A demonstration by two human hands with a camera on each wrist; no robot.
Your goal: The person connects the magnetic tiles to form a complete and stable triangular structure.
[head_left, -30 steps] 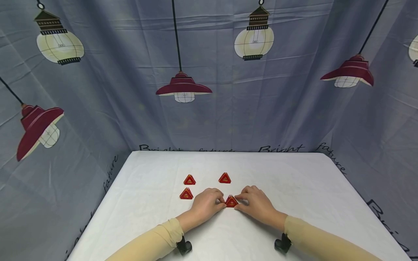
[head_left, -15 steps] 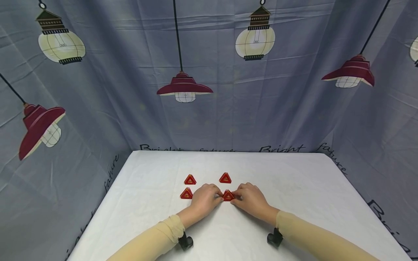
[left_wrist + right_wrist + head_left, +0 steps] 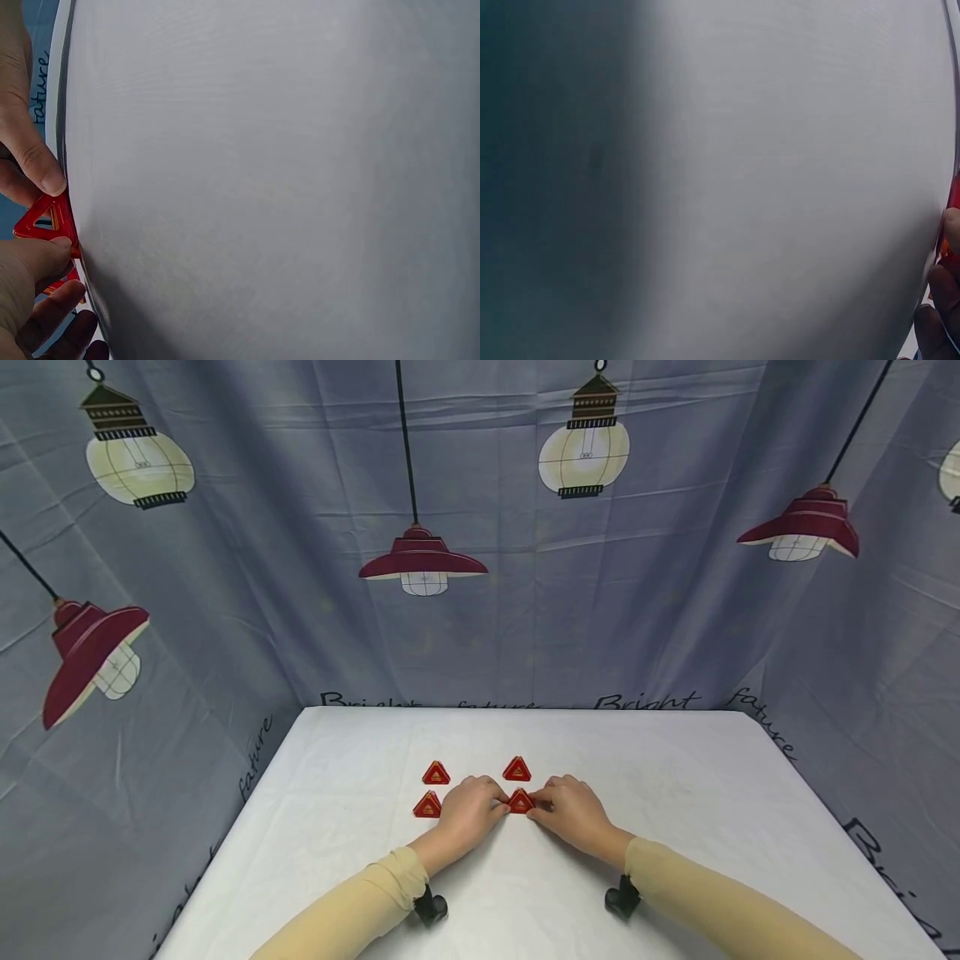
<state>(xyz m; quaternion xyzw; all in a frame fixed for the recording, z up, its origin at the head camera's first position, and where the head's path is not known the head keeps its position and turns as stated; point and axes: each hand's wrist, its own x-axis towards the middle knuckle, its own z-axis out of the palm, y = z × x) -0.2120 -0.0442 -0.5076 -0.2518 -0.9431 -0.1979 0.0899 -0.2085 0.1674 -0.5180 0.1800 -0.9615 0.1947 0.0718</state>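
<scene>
Both hands hold one red triangular piece with a raised rim and a smaller triangle in its middle [image 3: 521,802], near the centre of the white table. My left hand [image 3: 468,810] pinches its left corner between thumb and fingers. On the opposite corner, my right hand [image 3: 573,814] has its thumb and fingertips. Up close in the left wrist view, the red triangle [image 3: 64,222] looks like a see-through frame, with a thumb pressed on it. Only a red sliver of the triangle [image 3: 955,196] and some fingertips show at the right wrist view's edge.
Just beyond the hands lies another red triangle [image 3: 517,769]. To the left are two more, a far red triangle [image 3: 436,773] and a nearer red triangle [image 3: 427,806] close to my left hand. A grey curtain [image 3: 480,643] printed with lamps surrounds the white table [image 3: 660,760].
Both hands have slid the held triangle away from me and slightly left, closer to the far triangle. The other triangles have stayed where they were.
</scene>
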